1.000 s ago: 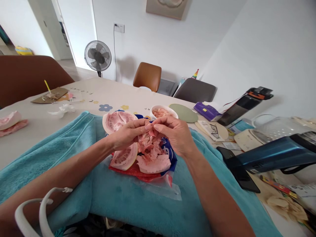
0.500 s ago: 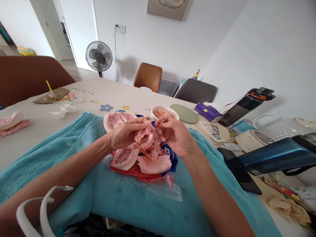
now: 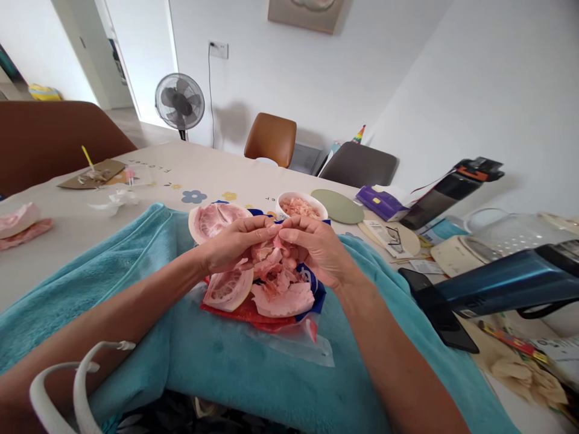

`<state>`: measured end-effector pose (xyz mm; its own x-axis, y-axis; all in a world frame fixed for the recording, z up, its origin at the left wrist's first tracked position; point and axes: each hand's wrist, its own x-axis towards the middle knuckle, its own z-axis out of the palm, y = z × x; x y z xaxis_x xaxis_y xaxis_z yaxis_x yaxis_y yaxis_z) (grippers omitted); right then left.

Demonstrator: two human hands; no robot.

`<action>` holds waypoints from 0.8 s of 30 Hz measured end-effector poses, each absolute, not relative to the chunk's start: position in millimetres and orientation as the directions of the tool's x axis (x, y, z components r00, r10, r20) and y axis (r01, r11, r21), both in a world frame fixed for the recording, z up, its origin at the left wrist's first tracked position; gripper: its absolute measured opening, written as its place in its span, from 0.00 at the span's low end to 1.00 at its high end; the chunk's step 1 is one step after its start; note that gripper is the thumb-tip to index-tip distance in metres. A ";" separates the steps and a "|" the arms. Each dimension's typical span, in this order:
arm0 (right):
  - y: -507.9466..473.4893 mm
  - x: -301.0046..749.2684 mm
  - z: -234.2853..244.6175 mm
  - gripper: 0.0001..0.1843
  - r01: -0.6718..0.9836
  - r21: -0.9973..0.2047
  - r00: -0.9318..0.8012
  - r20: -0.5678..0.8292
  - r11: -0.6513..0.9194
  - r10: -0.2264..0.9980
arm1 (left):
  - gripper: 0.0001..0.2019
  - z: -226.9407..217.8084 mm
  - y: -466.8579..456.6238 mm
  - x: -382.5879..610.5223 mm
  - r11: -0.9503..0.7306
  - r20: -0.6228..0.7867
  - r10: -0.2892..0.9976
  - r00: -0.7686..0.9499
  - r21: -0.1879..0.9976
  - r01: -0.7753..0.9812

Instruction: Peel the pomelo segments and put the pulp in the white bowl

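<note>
Find left hand and right hand meeting at the fingertips above a red and blue bag. Note thumbs and forefingers pinched together on a small pink pulp piece, with remaining fingers loosely curled. See piece hanging below the fingertips, visible end pointing down toward the shreds; cannot tell full length or long axis, owing to finger cover.

Record bag as lying on a teal blanket, loaded with shreds and rinds. Find near-left rind with long axis slanting from near left to far right, near-right rind lying left to right, and far-left rind with hollow face showing.

Locate white bowl beyond the hands, upright, filled with pink pulp bits. Note green mat just right of bowl. At far right, see dark bottle tilted in view; nearer, blue bottle. Cannot tell contents of blue bottle.
</note>
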<state>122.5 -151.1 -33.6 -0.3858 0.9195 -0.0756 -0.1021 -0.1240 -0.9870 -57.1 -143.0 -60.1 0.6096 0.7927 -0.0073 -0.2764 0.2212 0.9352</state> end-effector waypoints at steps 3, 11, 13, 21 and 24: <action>-151.8 122.7 -32.0 0.13 -0.094 -0.989 -0.377 -0.070 -0.113 0.923 | 0.12 -60.8 -142.5 -55.9 0.150 0.022 0.819 0.573 0.957 -0.250; -150.7 123.3 -29.8 0.08 -0.069 -0.993 -0.366 -0.062 -0.093 0.929 | 0.10 -63.7 -141.3 -56.2 0.227 0.004 0.801 0.599 0.923 -0.311; -151.0 123.2 -29.3 0.07 -0.085 -0.992 -0.354 -0.058 -0.094 0.933 | 0.09 -63.8 -140.5 -56.6 0.258 -0.007 0.789 0.614 0.911 -0.321; -146.3 129.5 -30.1 0.05 -0.215 -0.971 -0.359 -0.023 -0.106 0.933 | 0.09 -65.1 -131.9 -63.1 0.252 0.012 0.797 0.603 0.902 -0.351; -146.7 131.8 -28.1 0.04 -0.183 -0.980 -0.349 -0.008 -0.077 0.937 | 0.10 -64.6 -131.9 -61.2 0.244 0.011 0.811 0.585 0.903 -0.354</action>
